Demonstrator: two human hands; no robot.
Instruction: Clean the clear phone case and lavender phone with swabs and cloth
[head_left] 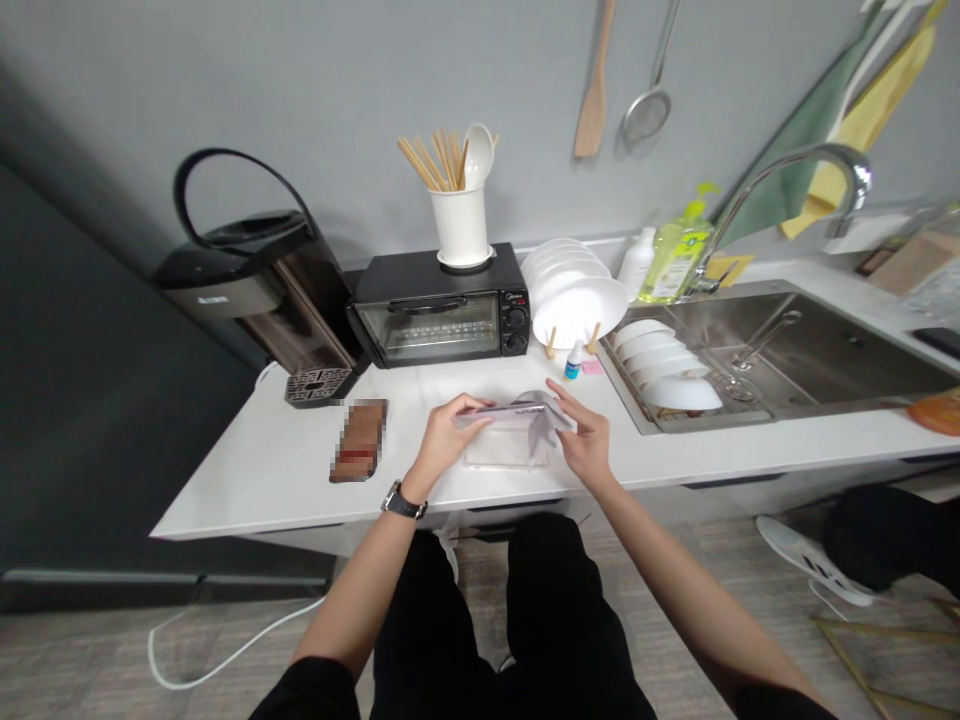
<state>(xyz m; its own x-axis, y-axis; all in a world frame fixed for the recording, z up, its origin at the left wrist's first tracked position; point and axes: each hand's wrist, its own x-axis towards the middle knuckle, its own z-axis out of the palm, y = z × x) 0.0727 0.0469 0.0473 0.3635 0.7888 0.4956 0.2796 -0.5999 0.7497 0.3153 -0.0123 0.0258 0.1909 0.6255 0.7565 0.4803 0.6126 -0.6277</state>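
Note:
My left hand (446, 440) grips a thin, flat phone (501, 412) by its left end, thumb in front and fingers behind; it is tilted nearly edge-on. At its right end my right hand (585, 437) has a grey cloth (541, 432) between thumb and fingers, and the cloth drapes over the phone's edge. Beneath both hands a clear phone case (506, 457) lies on the white counter (262, 490). Just beyond the right hand stands a small blue-and-white bottle (574, 361), with a pink piece (592, 368) beside it.
A toaster oven (442, 320) carries a white utensil holder (461, 228). Left of it stands a black drink machine (255, 290), with a brown pixelated item (360, 440) in front. Racked plates (574, 305), bowls (679, 390) and the sink (825, 340) are rightward. Another person's shoe (814, 562) shows at right.

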